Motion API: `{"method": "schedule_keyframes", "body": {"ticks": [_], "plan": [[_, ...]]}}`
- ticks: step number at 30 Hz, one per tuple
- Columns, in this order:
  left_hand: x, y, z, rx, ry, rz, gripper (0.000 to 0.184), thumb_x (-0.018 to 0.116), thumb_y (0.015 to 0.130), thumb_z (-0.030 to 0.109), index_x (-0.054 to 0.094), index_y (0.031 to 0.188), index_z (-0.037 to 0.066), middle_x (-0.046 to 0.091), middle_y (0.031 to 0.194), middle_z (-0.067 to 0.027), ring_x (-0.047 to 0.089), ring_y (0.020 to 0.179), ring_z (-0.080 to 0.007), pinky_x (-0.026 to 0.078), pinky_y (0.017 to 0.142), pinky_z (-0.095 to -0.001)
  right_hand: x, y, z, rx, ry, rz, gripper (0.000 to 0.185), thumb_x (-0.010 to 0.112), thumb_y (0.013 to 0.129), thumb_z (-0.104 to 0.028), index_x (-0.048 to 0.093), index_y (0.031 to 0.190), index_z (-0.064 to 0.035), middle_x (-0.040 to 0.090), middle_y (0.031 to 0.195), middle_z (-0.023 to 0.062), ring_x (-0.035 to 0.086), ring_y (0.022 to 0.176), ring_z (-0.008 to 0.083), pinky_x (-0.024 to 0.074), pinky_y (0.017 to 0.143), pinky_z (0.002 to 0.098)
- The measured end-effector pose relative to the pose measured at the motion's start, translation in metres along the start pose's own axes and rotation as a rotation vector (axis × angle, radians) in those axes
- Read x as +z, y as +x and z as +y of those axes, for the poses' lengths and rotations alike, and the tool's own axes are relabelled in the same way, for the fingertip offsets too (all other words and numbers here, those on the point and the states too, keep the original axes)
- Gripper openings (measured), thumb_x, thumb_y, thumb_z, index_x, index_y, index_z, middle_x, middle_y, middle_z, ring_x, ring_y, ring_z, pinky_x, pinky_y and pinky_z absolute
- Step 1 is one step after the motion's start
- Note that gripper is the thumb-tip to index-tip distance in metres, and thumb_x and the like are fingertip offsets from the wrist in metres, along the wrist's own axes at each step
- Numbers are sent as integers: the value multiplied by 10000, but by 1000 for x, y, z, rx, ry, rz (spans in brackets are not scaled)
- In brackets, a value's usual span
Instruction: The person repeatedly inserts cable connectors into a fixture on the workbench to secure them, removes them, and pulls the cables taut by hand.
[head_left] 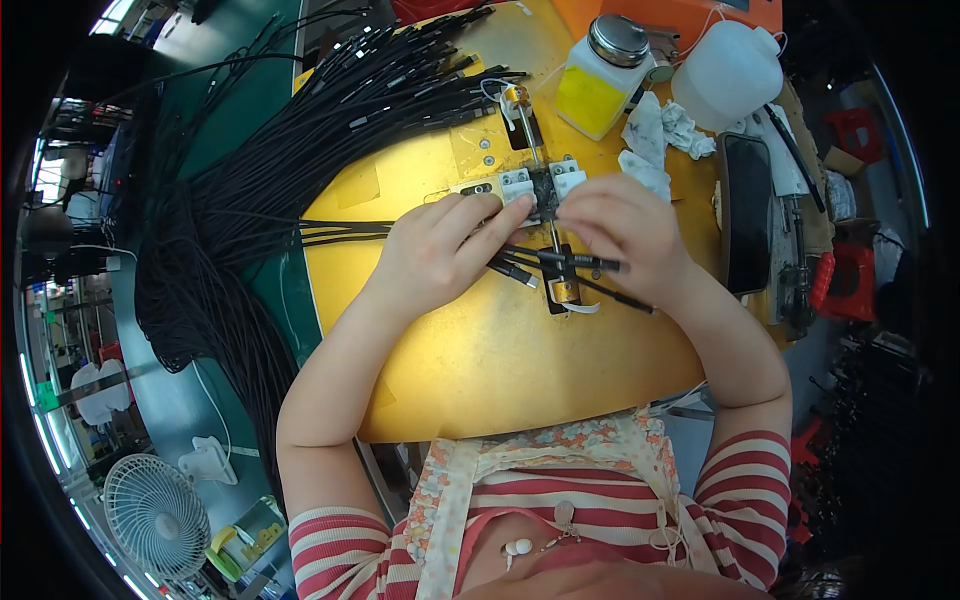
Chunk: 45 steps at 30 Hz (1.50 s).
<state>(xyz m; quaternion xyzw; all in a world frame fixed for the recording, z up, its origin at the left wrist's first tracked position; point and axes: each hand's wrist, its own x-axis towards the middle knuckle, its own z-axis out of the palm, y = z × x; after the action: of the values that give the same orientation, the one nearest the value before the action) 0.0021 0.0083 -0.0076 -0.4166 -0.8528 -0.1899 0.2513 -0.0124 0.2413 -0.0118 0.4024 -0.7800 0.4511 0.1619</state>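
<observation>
My left hand (440,245) lies over several black cables (340,232), its fingers closed round them and its fingertips at the left white block (517,190) of a small metal fixture. Just right of the fixture, my right hand (630,230) is bent with fingers pressed together near the right white block (567,178); what lies between its fingertips is too small to make out. Black cable ends with plugs (515,270) stick out below both hands, across the lower brass-coloured part (564,291) of the fixture.
A large bundle of black cables (230,190) covers the left side. At the upper right stand a jar with yellow contents (590,98) and a white plastic bottle (728,75). Crumpled tissue (648,140) and a dark phone (746,215) lie nearby. A fan (157,515) stands lower left.
</observation>
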Motion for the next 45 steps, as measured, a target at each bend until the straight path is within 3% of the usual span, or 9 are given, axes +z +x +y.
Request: {"method": "schedule_keyframes", "body": {"ticks": [4, 10, 22, 37, 40, 43, 45], "plan": [[2, 0, 0, -49, 17, -53, 516, 706, 643, 22, 648, 1152, 79, 616, 930, -80, 613, 736, -215, 505, 615, -310, 4, 5, 13, 240, 64, 31, 79, 703, 759, -45, 669, 827, -23, 572, 853, 75, 563, 835, 258, 447, 733, 351], [5, -2, -2, -151, 44, -138, 498, 695, 643, 21, 652, 1135, 79, 599, 889, -62, 597, 757, -216, 489, 661, -333, 8, 7, 20, 345, 0, -20, 82, 699, 781, -102, 670, 821, -38, 572, 883, 61, 544, 891, 248, 428, 780, 358], [4, -1, -2, -141, 46, -159, 524, 693, 644, 31, 640, 1162, 95, 585, 889, -49, 579, 767, -214, 470, 673, -337, 1, 10, 15, 47, -329, -57, 80, 706, 750, -112, 671, 813, -76, 584, 872, 21, 564, 826, 224, 434, 749, 358], [2, 0, 0, -137, 94, -208, 555, 702, 632, 70, 634, 1182, 108, 598, 929, -42, 580, 794, -210, 457, 723, -334, -4, 4, 12, -88, -463, -126, 138, 675, 775, -106, 678, 905, -61, 589, 937, 41, 577, 867, 221, 451, 782, 352], [3, 0, 1, -142, 91, -180, 540, 702, 634, 71, 640, 1169, 107, 606, 917, -38, 582, 800, -209, 457, 723, -332, -7, 4, 7, -80, -335, -140, 206, 698, 741, -52, 669, 944, -36, 612, 931, 80, 601, 823, 244, 465, 712, 366], [3, 1, 2, -156, 74, -168, 509, 707, 643, 80, 650, 1148, 110, 611, 903, -36, 585, 806, -208, 456, 720, -335, -16, 1, 5, 77, -204, -278, 105, 650, 831, -141, 670, 889, -56, 611, 870, 50, 576, 659, 234, 464, 619, 338], [5, -1, 0, -176, 54, -164, 489, 712, 650, 76, 656, 1134, 113, 611, 901, -38, 582, 802, -211, 454, 713, -339, -26, 9, -2, 380, -17, -496, 113, 637, 852, -136, 655, 918, -47, 612, 813, 48, 555, 561, 211, 440, 544, 324]]}}
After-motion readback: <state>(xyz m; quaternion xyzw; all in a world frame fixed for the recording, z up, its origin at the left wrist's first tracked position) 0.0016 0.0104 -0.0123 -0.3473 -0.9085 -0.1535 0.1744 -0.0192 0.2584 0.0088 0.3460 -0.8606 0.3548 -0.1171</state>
